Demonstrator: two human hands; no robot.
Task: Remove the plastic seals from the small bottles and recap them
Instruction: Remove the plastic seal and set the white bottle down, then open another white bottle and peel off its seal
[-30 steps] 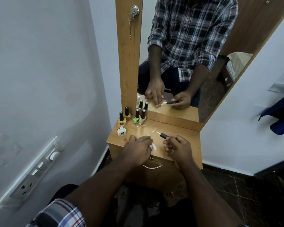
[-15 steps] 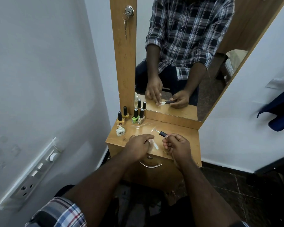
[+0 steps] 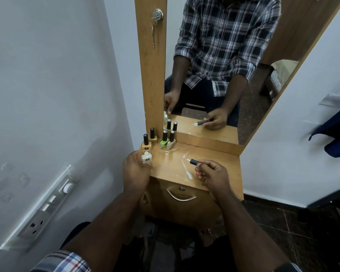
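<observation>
**One bottle open, four capped behind it**

One white bottle (image 3: pixel 146 157) stands uncapped at the left end of the wooden shelf (image 3: pixel 220 163), and the left hand (image 3: pixel 134 169) closes on it, thumb and fingers pinching its sides from the near side. That hold probably steadies the bottle upright so its neck faces up for the cap. The right hand (image 3: pixel 212 176) pinches the black cap (image 3: pixel 194 161) between thumb and forefinger, the remaining fingers curled under. The brush tip points away from that grip toward the white bottle, and the two are well apart. Holding the wet brush off the shelf likely keeps it from smearing the wood.

Beyond the left hand's grip stand four capped bottles: two yellow bottles (image 3: pixel 146 146), then a green bottle (image 3: pixel 164 142) and a beige bottle (image 3: pixel 171 143) touching side by side against the mirror (image 3: pixel 243 75).

Between the two grips lie faint clear scraps of plastic seal (image 3: pixel 185 169), hard to separate from glare on the wood. Whether the capped bottles carry seals I cannot tell; they are too small. The left palm hides the white bottle's near side, and the right fingers cover the cap's back end.
</observation>
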